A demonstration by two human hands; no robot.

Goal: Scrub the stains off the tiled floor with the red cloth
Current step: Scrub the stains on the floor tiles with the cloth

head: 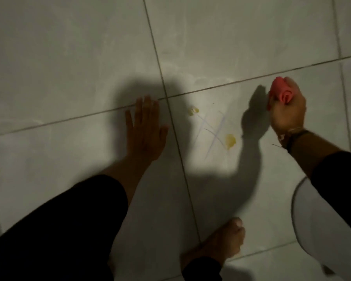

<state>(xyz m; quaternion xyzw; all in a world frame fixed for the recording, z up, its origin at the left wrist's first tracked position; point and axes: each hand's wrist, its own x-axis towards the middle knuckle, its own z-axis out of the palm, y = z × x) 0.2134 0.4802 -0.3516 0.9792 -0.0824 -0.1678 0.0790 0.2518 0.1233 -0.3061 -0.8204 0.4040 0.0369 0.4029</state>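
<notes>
**Floor, cloth, two hands**

Your right hand (287, 110) is clenched around the bunched red cloth (282, 92), lifted right of the yellow stains (230, 139) and pen lines (213, 132). Your left hand (145, 128) lies flat, fingers spread, on the tiled floor (69, 57).

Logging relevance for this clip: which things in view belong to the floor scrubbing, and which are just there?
Part of the job:
red cloth, bunched in the right hand
two yellow stains and thin scribble lines
left hand, flat on the tile

Just there:
bare foot
white rounded object, lower right
</notes>
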